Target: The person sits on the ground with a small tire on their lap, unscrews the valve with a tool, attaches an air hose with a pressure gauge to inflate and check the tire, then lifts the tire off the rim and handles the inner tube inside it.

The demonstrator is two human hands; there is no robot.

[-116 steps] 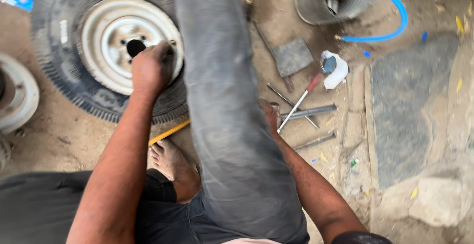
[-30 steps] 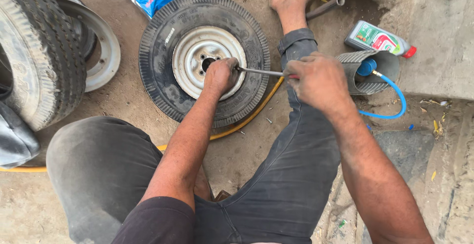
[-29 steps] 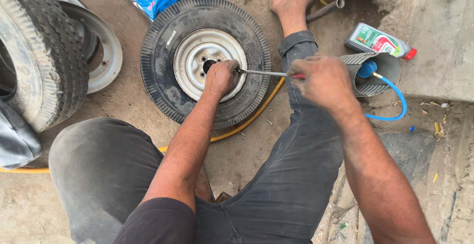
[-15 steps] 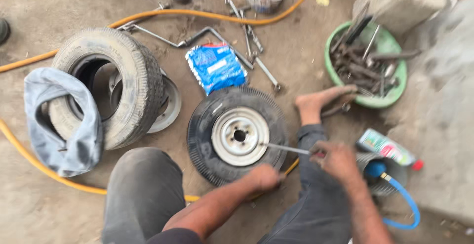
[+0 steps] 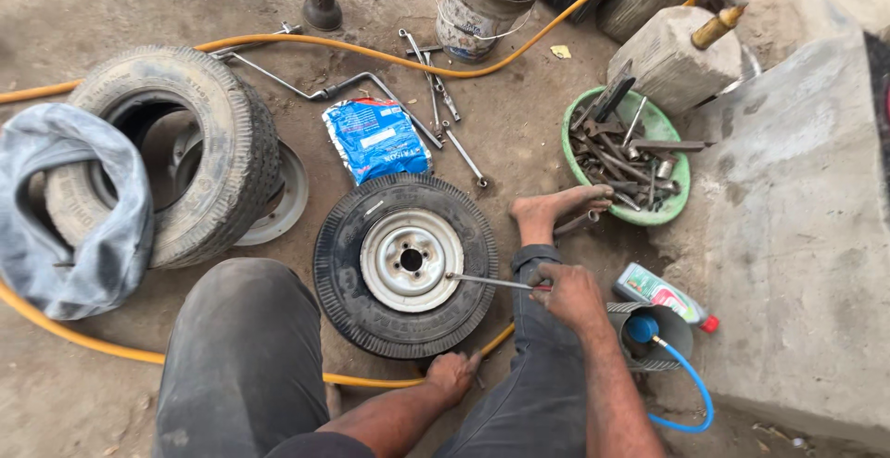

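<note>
Screwdriver (image 5: 489, 281) lies nearly level, long axis running left to right, tip on the rim edge of the small wheel (image 5: 405, 263) flat on the ground, handle inside the right hand (image 5: 567, 295), whose grip is clenched around it. The left hand (image 5: 451, 374) presses at the tyre's near edge, fingers curled; whether its grip pinches anything I cannot tell. Likely trouble: the tip could skid off the smooth steel rim, since only a shallow angle bears on it, and jab toward the bare foot (image 5: 552, 212) just beside the tyre
</note>
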